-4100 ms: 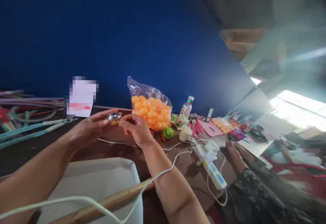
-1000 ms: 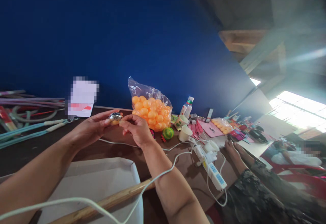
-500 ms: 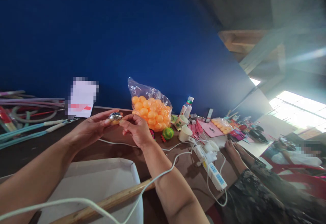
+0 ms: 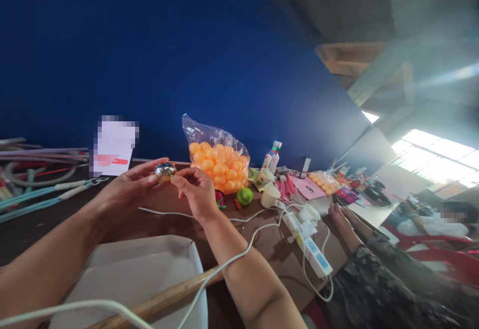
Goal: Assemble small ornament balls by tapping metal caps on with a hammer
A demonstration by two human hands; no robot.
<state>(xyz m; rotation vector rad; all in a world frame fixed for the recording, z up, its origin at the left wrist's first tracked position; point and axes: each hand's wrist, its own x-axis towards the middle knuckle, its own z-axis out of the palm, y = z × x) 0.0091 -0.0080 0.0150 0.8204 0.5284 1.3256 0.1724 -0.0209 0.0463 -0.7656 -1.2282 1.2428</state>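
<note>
My left hand (image 4: 136, 181) is closed around the left side of a shiny silver ball (image 4: 164, 169), thumb below and fingers above. The ball is mirror-like on top and yellowish underneath, perhaps a reflection. With thumb and forefinger pinched, my right hand (image 4: 198, 191) grips its right edge; anything smaller between those fingertips is hidden. Both hands are held above the brown table (image 4: 164, 226). Just behind my right hand stands a clear plastic bag (image 4: 220, 166) of orange balls. A green striped round toy (image 4: 244, 196) and a pink-and-green one (image 4: 220, 199) lie beside it.
A white tray (image 4: 175, 244) with a wooden stick (image 4: 168, 291) across it sits in front. White cables run to a power strip (image 4: 316, 256). Cups (image 4: 270, 195) and a bottle (image 4: 274, 158) stand right. Left are a phone (image 4: 114, 144) and blue cords (image 4: 45, 201). Another person's hands (image 4: 340, 219) rest at right.
The view has shifted slightly, so most things sit a little further left. Both hands keep hold of the silver ball, and more of its shiny surface shows now.
</note>
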